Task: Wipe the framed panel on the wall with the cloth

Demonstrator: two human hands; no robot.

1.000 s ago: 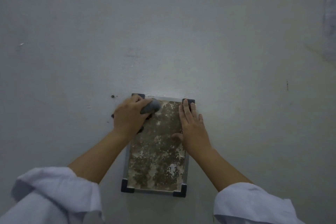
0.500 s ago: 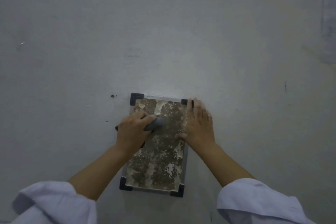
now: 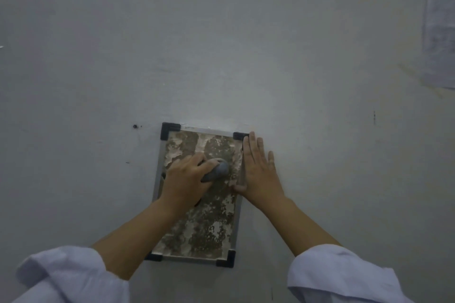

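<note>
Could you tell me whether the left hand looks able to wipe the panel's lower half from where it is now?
Probably yes: the left hand holds the cloth mid-panel, and the framed panel below lies uncovered.

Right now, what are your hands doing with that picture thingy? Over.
Left hand shut on grey cloth, pressed mid-panel. Right hand flat, open, bracing right frame edge. Framed panel blotchy, on wall. Nothing in the way.

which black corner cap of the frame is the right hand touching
The top-right cap: the right hand has fingertips against it. The other three stand clear.
</note>
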